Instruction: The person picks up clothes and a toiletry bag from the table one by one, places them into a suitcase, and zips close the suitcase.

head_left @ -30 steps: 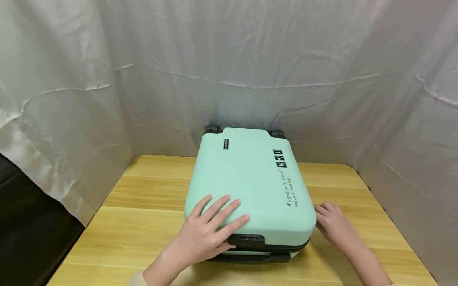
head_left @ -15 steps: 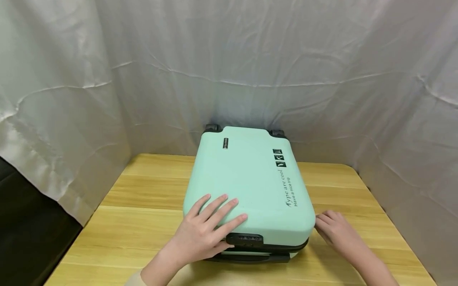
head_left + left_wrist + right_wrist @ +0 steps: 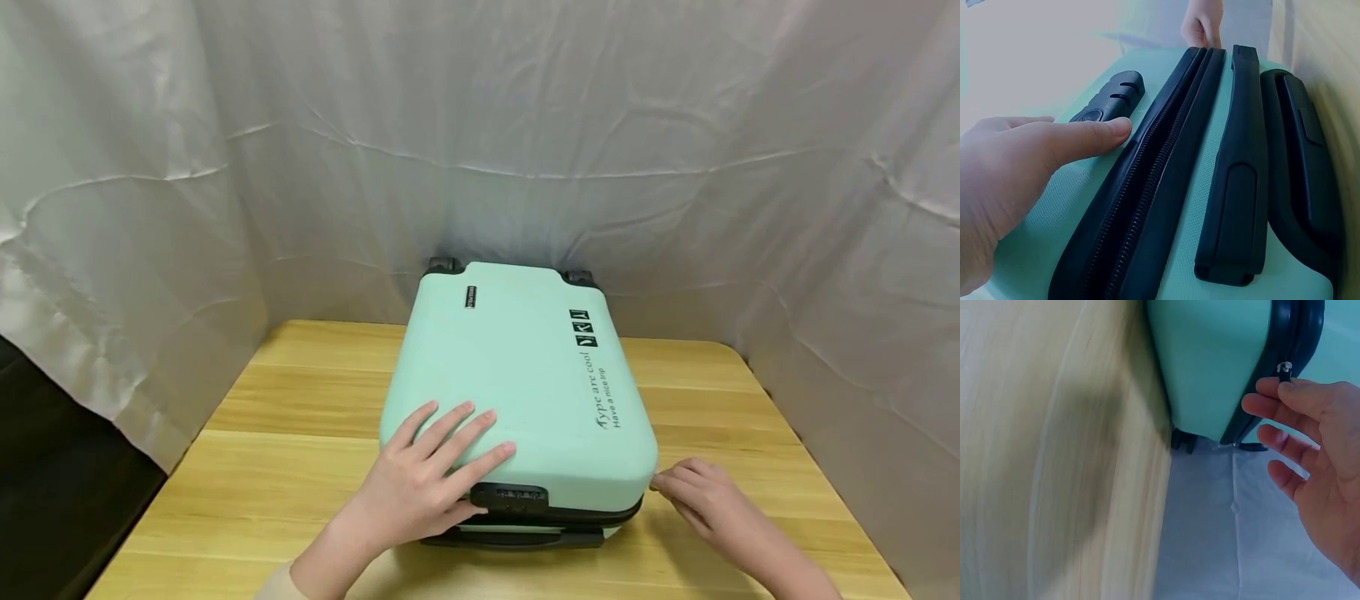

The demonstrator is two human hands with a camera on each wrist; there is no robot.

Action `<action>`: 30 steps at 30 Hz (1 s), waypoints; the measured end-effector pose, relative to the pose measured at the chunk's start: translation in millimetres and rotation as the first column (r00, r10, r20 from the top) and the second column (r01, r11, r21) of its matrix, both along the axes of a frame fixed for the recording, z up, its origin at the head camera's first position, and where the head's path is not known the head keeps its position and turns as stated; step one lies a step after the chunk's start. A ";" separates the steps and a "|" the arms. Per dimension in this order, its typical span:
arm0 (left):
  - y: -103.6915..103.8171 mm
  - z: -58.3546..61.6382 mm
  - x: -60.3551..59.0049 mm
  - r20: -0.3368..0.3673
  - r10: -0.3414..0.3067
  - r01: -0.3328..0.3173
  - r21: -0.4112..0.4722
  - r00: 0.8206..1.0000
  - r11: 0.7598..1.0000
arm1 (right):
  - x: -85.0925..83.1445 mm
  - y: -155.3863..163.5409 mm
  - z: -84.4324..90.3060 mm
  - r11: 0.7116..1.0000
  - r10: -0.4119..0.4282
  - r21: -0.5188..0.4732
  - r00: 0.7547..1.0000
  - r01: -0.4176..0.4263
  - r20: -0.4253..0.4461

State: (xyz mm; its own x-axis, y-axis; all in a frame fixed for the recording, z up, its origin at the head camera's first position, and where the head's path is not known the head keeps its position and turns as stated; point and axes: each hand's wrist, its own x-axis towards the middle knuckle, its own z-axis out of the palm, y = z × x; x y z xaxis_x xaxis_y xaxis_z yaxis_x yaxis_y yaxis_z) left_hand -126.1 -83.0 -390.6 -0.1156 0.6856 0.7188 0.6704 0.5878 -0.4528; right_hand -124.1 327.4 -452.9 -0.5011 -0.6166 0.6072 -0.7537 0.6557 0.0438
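While your left hand [image 3: 420,492] lies flat, fingers spread, on the lid of the mint suitcase [image 3: 517,392] at centre frame, your right hand [image 3: 705,500] at lower right pinches the metal zipper pull [image 3: 1284,367] on the black zipper track [image 3: 1147,187]. Suitcase rests on the wooden table [image 3: 300,467].

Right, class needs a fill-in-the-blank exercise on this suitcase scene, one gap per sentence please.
1. The suitcase lies flat on a wooden ____.
2. The left hand rests flat on the suitcase's ____ shell.
3. The right hand pinches the small metal zipper ____ at the suitcase's side.

Missing words: table; mint-green; pull
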 end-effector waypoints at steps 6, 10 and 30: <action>-2.0 0.8 -1.9 0.029 0.028 -0.027 -0.008 0.999 1.000 | 0.7 -8.8 -5.3 1.000 -0.010 -0.023 1.000 0.010 -0.007; -2.7 -1.1 -2.5 0.067 0.044 -0.043 -0.017 0.997 0.999 | 1.3 -13.4 -7.9 0.998 -0.054 -0.035 0.999 0.054 -0.007; 4.1 0.2 7.8 0.091 0.033 -0.035 0.018 0.995 0.999 | 26.2 -6.2 -9.5 0.997 0.075 -0.028 0.996 -0.074 0.050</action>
